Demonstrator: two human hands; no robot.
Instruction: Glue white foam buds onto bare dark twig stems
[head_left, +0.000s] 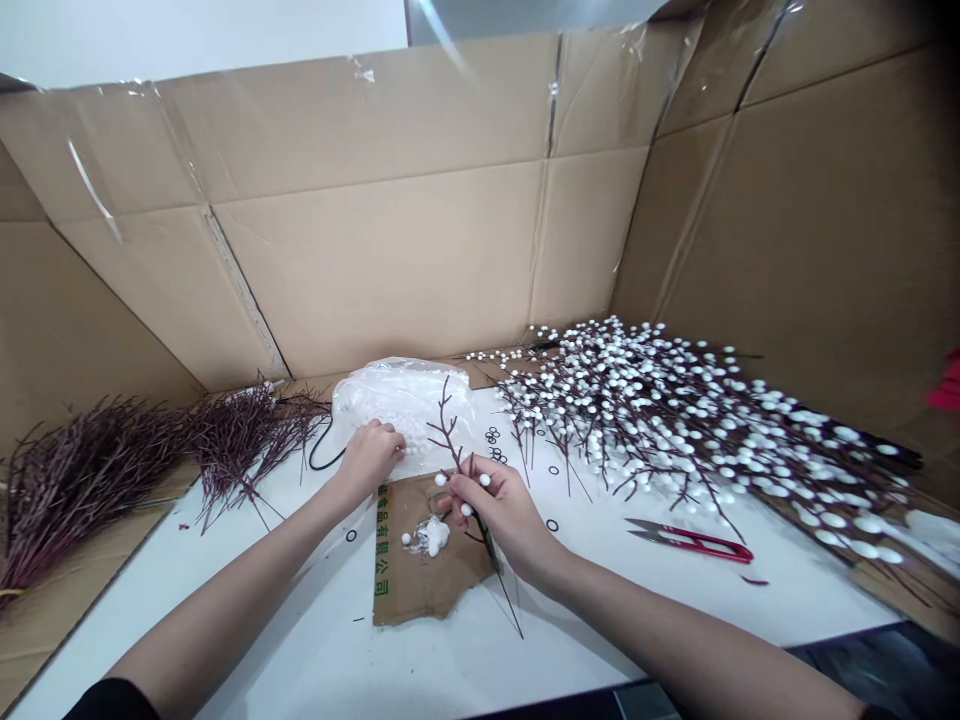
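Head view: one brown branching twig [448, 437], tilted, held between the thumb and fingers of the right hand [501, 510] above a torn cardboard piece [420, 595]; grip closed on the stem, its wire-thin lower end reaching past the hand towards the near side. White berries [486, 480], a few, on the twig close to the fingertips; upper tips bare. Left hand [373, 452], fingers bunched at the near edge of a clear plastic bag [401, 385] of white beads; whether that grip has hold of a bead cannot be told. White blob [432, 537], paste-like, on the cardboard piece, left of the right hand; green printed characters along the cardboard's left edge. Red-handled snips [712, 543], lying on the white bench [289, 640] to the right, blades pointing left. White-berried stems [630, 400], one large heap, far right. Bare brown twigs [90, 475], bundled, far left; second cluster [236, 440] beside them.
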